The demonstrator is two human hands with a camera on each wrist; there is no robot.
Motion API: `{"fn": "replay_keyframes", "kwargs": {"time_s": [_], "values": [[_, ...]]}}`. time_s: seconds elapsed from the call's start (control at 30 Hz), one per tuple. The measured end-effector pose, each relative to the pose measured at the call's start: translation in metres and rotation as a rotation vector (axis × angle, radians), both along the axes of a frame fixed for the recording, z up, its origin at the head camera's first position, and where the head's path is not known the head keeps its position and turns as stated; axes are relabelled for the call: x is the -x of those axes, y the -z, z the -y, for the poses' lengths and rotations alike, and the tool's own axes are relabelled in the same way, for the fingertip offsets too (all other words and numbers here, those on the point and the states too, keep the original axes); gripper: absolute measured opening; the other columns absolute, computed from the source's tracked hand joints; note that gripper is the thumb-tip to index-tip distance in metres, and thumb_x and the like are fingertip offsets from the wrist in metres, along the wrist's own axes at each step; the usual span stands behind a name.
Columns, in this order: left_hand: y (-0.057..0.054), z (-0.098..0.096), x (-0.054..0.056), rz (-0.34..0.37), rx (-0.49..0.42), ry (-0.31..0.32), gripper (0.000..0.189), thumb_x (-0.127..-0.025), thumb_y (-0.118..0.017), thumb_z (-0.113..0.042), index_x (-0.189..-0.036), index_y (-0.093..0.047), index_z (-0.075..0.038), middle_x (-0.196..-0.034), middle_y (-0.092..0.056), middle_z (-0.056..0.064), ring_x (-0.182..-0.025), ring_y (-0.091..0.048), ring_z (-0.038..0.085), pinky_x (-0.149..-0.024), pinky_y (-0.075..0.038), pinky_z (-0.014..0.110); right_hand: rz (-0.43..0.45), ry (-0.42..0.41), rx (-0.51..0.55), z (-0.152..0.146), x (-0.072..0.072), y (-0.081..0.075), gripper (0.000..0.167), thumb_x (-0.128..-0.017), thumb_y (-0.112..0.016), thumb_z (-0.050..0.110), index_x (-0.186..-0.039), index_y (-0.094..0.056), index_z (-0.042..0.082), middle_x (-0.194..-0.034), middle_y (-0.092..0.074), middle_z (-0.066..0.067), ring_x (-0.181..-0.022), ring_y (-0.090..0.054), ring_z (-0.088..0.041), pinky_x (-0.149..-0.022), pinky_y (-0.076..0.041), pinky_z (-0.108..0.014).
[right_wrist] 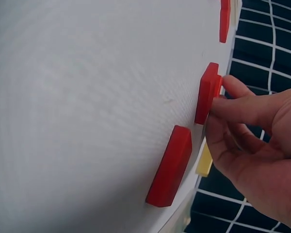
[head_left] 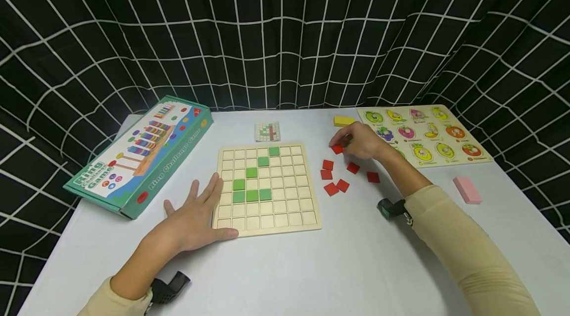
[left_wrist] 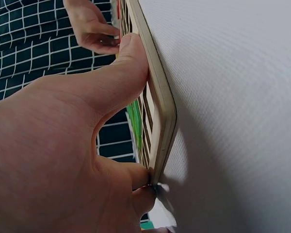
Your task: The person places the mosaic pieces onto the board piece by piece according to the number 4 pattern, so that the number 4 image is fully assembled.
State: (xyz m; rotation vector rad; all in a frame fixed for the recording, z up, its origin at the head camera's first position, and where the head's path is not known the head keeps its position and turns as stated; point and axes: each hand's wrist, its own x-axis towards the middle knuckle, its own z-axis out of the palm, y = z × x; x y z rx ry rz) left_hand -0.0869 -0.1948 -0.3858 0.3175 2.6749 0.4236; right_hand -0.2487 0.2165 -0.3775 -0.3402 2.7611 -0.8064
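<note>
A square wooden grid board (head_left: 285, 207) lies on the table with several green tiles (head_left: 252, 195) in its cells. My left hand (head_left: 191, 222) rests at its left side, fingers spread along the edge and thumb over the near left corner. In the left wrist view the thumb (left_wrist: 128, 53) lies on the board's rim (left_wrist: 160, 102). Right of the board, my right hand (head_left: 359, 140) pinches a red square tile (head_left: 337, 149) with thumb and fingertips, close over the table. More red tiles (head_left: 331, 189) lie loose in front of that hand; two large ones (right_wrist: 169, 167) show in the right wrist view.
A small pattern card (head_left: 267, 132) lies behind the board. At the left is a green Ring Challenge Game box (head_left: 147, 153). A yellow block (head_left: 344, 121), a fruit picture board (head_left: 427, 138) and a pink block (head_left: 467, 190) are on the right. Black grid cloth (head_left: 267, 34) stands behind.
</note>
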Motion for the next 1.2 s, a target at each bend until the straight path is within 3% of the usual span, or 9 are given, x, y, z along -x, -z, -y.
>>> {"fn": "replay_keyframes", "kwargs": {"time_s": [0.33, 0.67, 0.93, 1.2], "values": [[0.0, 0.0, 0.0, 0.004, 0.006, -0.002, 0.128, -0.081, -0.067, -0.08, -0.169, -0.006, -0.01, -0.177, 0.0, 0.009, -0.158, -0.001, 0.055, -0.098, -0.001, 0.095, 0.011, 0.006, 0.008, 0.001, -0.002, -0.002, 0.035, -0.089, -0.072, -0.01, -0.119, -0.078, 0.006, -0.121, -0.074, -0.017, -0.11, -0.063, -0.035, -0.095, -0.059, -0.046], [-0.002, 0.0, -0.001, 0.004, 0.01, -0.001, 0.127, -0.081, -0.068, -0.079, -0.169, -0.006, -0.011, -0.177, -0.001, 0.009, -0.158, -0.001, 0.055, -0.098, -0.002, 0.095, 0.046, 0.07, 0.053, 0.006, -0.003, -0.007, 0.034, -0.09, -0.07, -0.005, -0.122, -0.077, 0.006, -0.13, -0.068, -0.019, -0.114, -0.055, -0.033, -0.084, -0.055, -0.036], [-0.003, 0.0, -0.001, -0.002, 0.012, 0.003, 0.128, -0.081, -0.068, -0.08, -0.169, -0.006, -0.011, -0.177, -0.001, 0.01, -0.157, -0.002, 0.056, -0.097, -0.003, 0.096, 0.084, 0.094, 0.113, 0.016, -0.006, -0.012, 0.034, -0.088, -0.074, -0.003, -0.121, -0.078, 0.006, -0.128, -0.066, -0.018, -0.108, -0.056, -0.032, -0.08, -0.053, -0.03], [-0.002, 0.0, 0.0, 0.009, 0.0, -0.008, 0.126, -0.081, -0.069, -0.078, -0.169, -0.007, -0.011, -0.177, 0.0, 0.008, -0.158, -0.001, 0.054, -0.099, -0.001, 0.095, 0.101, 0.1, 0.141, 0.026, -0.01, -0.015, 0.035, -0.085, -0.073, -0.005, -0.119, -0.078, 0.005, -0.126, -0.069, -0.018, -0.103, -0.057, -0.031, -0.077, -0.054, -0.034]]}}
